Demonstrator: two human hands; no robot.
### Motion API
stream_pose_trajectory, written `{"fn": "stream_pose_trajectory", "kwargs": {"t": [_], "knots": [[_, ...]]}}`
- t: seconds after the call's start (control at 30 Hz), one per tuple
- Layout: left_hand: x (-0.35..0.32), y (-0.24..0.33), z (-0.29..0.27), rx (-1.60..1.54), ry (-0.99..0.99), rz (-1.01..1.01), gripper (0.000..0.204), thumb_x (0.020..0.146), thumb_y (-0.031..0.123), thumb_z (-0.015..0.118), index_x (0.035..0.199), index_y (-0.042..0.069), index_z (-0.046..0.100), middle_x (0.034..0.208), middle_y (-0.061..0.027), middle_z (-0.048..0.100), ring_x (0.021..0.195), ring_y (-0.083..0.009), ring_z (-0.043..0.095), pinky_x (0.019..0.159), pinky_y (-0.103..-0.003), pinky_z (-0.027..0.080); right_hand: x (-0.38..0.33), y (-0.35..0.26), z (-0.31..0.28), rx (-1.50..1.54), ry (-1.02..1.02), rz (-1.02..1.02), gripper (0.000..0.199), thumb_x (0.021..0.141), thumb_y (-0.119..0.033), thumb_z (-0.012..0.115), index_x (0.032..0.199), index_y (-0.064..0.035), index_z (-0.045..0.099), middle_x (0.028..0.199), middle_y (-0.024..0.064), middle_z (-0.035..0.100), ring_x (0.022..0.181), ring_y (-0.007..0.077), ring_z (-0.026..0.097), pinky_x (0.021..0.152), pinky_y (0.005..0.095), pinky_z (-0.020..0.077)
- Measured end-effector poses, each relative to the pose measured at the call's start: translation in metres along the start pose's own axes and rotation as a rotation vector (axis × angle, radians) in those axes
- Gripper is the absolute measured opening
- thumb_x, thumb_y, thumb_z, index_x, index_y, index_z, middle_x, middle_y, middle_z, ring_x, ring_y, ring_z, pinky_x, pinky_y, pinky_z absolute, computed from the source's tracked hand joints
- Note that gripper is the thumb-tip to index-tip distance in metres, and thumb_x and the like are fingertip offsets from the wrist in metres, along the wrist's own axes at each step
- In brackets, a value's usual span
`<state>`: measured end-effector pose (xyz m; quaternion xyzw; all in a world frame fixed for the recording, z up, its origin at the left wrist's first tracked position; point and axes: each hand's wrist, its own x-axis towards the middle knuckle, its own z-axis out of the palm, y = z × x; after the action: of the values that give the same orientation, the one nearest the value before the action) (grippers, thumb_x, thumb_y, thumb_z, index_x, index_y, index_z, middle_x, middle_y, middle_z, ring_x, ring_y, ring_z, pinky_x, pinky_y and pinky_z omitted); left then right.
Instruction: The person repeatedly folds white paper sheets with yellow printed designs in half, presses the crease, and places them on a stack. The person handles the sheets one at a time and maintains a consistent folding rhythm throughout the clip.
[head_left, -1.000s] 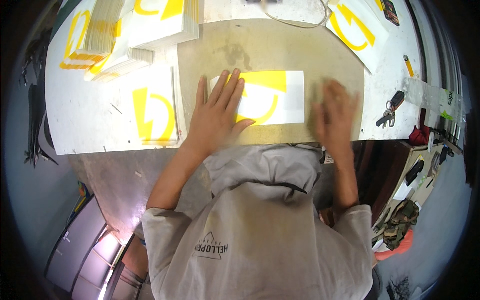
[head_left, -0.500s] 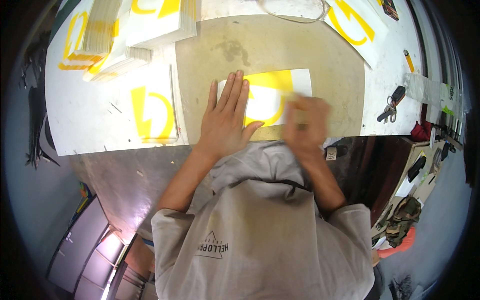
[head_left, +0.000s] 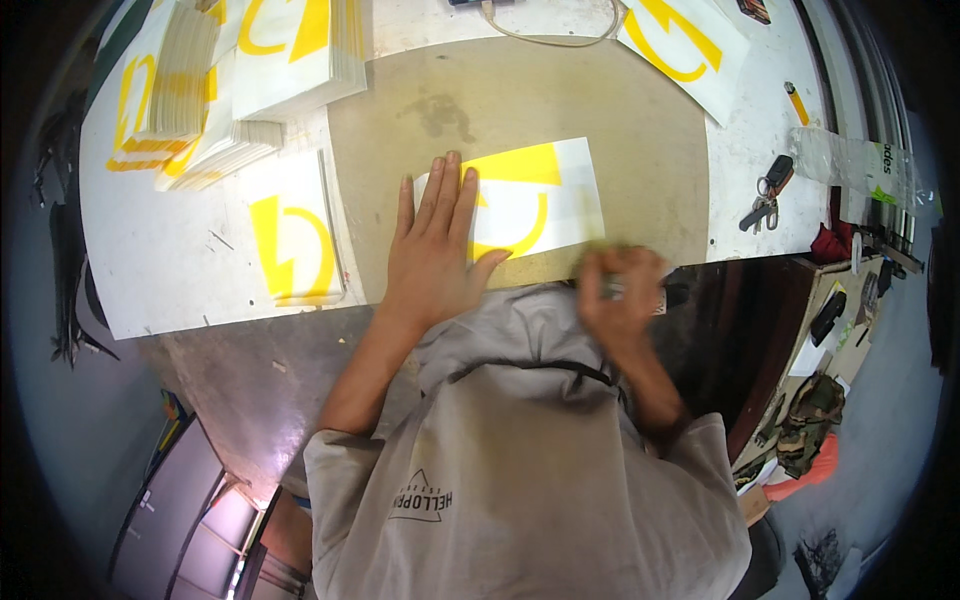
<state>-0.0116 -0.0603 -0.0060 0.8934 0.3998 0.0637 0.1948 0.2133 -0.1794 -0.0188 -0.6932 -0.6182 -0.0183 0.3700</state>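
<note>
A white sheet with a yellow print (head_left: 578, 195) lies at a slight tilt on the tan mat (head_left: 640, 110) in front of me. Flat across its left part rests my left hand (head_left: 428, 245), fingers stretched out and thumb near the sheet's lower edge. My right hand (head_left: 622, 295) is at the table's near edge, just off the sheet's lower right corner, its fingers curled and smeared by motion. A yellowish blur shows at those fingertips, too unclear to name.
Thick stacks of printed sheets (head_left: 300, 85) stand at the far left, with a lower pile (head_left: 290, 240) nearer me. At the far right lie another printed sheet (head_left: 690, 60), a cable (head_left: 555, 42), keys (head_left: 765, 205), a yellow pen-like item (head_left: 796, 104) and a clear plastic bag (head_left: 860, 165).
My right hand has moved from the sheet's right side down toward me, off its corner. My left hand stays flat on the sheet. The whole view has shifted slightly.
</note>
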Motion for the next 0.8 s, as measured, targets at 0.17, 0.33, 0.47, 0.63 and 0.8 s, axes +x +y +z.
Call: {"fn": "stream_pose_trajectory", "kwargs": {"t": [0.17, 0.33, 0.47, 0.63, 0.8], "knots": [[0.002, 0.007, -0.002, 0.077, 0.161, -0.128, 0.081, 0.097, 0.050, 0.066, 0.153, -0.004, 0.044, 0.162, -0.0297, 0.036, 0.151, -0.0436, 0.035, 0.123, -0.066, 0.018, 0.016, 0.045, -0.032, -0.015, 0.109, 0.211, 0.022, 0.085, 0.003, 0.080, 0.103, 0.0008, 0.067, 0.089, 0.0114, 0.069, 0.080, 0.0272, 0.064, 0.079, 0.0410, 0.0473], [0.001, 0.021, -0.001, 0.039, 0.201, -0.185, 0.061, 0.099, 0.047, 0.064, 0.141, 0.003, 0.060, 0.155, -0.0262, 0.047, 0.139, -0.0416, 0.046, 0.117, -0.064, 0.026, 0.063, 0.027, -0.001, 0.257, -0.016, 0.025, 0.024, 0.085, 0.001, 0.079, 0.107, -0.0030, 0.071, 0.091, 0.0088, 0.071, 0.081, 0.0270, 0.064, 0.081, 0.0388, 0.0463], [0.027, -0.006, -0.011, -0.481, 0.350, -0.019, 0.047, 0.104, 0.040, 0.059, 0.135, 0.005, 0.066, 0.148, -0.0169, 0.057, 0.139, -0.0389, 0.048, 0.120, -0.060, 0.027, 0.093, 0.021, 0.034, 0.316, -0.165, -0.147, 0.026, 0.083, -0.003, 0.080, 0.108, -0.0058, 0.072, 0.091, 0.0072, 0.071, 0.083, 0.0272, 0.060, 0.081, 0.0405, 0.0436], [0.065, -0.047, -0.023, -0.468, 0.072, 0.156, 0.037, 0.108, 0.026, 0.052, 0.137, 0.007, 0.067, 0.149, -0.0093, 0.061, 0.150, -0.0360, 0.040, 0.127, -0.058, 0.017, 0.075, 0.004, 0.039, 0.391, -0.441, -0.375, 0.018, 0.084, -0.009, 0.077, 0.102, -0.0080, 0.074, 0.091, 0.0049, 0.070, 0.087, 0.0261, 0.058, 0.085, 0.0424, 0.0420], [0.063, -0.045, -0.020, -0.285, 0.028, 0.153, 0.038, 0.105, 0.027, 0.059, 0.138, 0.012, 0.067, 0.152, -0.0061, 0.060, 0.152, -0.0340, 0.039, 0.128, -0.057, 0.015, 0.060, 0.023, 0.019, 0.335, -0.308, -0.159, 0.017, 0.082, -0.005, 0.080, 0.098, -0.0065, 0.074, 0.091, 0.0057, 0.070, 0.087, 0.0266, 0.061, 0.089, 0.0442, 0.0422]]}}
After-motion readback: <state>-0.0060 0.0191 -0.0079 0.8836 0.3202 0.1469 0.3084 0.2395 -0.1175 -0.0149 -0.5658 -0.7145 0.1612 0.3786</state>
